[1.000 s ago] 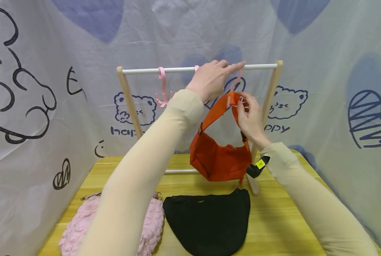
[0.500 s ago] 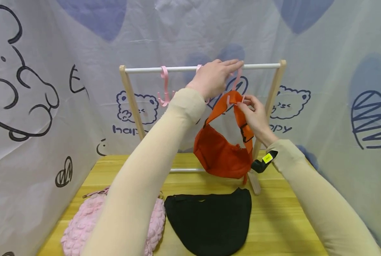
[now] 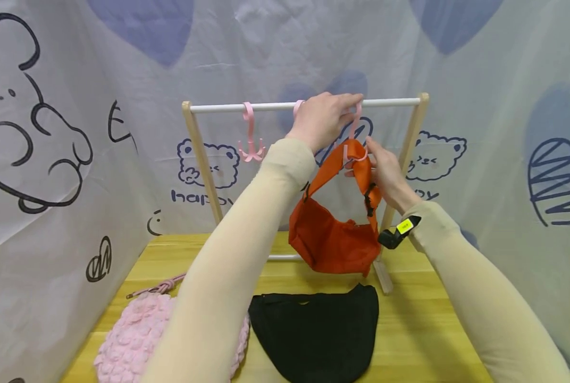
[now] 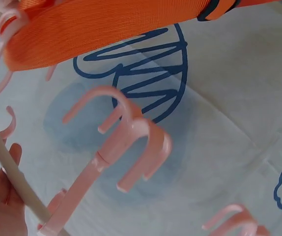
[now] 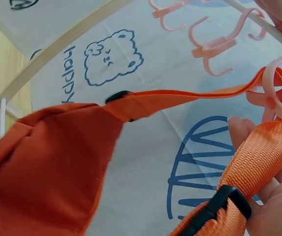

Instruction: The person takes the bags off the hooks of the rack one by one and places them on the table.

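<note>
An orange shoulder bag hangs by its strap from the prongs of a pink hook at the right of a white rail. My left hand grips the rail by the top of that hook; the left wrist view shows its fingers around the rail. Beside the hook prongs, my right hand has its fingers extended behind the strap, just below the loop. A black buckle sits on the strap near this hand.
Further left along the rail hang more pink hooks, one bare and another close to my left hand. On the wooden table lie a black bag and a puffy pink bag, partly behind my left sleeve. A patterned cloth surrounds everything.
My right fingers have let go of the strap at the hook and opened out behind it. The strap now sits over the prongs. The left hand stays on the rail.
</note>
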{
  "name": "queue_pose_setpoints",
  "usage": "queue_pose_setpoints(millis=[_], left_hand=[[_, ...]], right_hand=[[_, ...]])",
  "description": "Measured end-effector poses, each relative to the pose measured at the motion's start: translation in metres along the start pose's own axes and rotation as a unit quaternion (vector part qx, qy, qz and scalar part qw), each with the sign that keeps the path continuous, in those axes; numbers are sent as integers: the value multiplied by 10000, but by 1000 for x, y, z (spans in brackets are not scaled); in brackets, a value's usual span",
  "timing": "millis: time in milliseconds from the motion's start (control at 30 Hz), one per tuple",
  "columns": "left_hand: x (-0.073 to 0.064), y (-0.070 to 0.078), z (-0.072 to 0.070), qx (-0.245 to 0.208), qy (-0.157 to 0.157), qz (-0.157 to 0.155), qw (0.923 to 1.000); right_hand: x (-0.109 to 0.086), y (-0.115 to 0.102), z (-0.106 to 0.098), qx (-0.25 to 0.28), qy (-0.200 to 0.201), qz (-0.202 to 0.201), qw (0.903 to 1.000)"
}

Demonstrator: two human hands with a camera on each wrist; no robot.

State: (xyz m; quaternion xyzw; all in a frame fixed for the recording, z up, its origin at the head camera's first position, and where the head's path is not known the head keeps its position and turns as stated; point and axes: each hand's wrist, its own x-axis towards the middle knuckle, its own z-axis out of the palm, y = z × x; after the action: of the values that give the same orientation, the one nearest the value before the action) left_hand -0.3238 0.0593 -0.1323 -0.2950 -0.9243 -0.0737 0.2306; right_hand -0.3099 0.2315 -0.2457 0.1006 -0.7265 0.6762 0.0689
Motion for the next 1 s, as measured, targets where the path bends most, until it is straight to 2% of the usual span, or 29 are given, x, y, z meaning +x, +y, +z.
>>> queue_pose_setpoints(millis=[233,500,667,800,1000], left_hand=[[2,2,1,63,186,-373,9991],[3,6,6,32,457,-551,9974],[3,6,7,59,569,-540,9969],[2,5,6,64,567,-536,9969],[2,4,4,82,524,-572,9970]], right_hand=[[1,-5,-1,533,-199,523,9970],[0,-4,-5,954,-453,1093,9884],[2,-6,-11,924,-790,1399,9827],[5,-10,-16,896,-1137,1729,9743],[8,-15,-19,979,-1286,2039,9656]])
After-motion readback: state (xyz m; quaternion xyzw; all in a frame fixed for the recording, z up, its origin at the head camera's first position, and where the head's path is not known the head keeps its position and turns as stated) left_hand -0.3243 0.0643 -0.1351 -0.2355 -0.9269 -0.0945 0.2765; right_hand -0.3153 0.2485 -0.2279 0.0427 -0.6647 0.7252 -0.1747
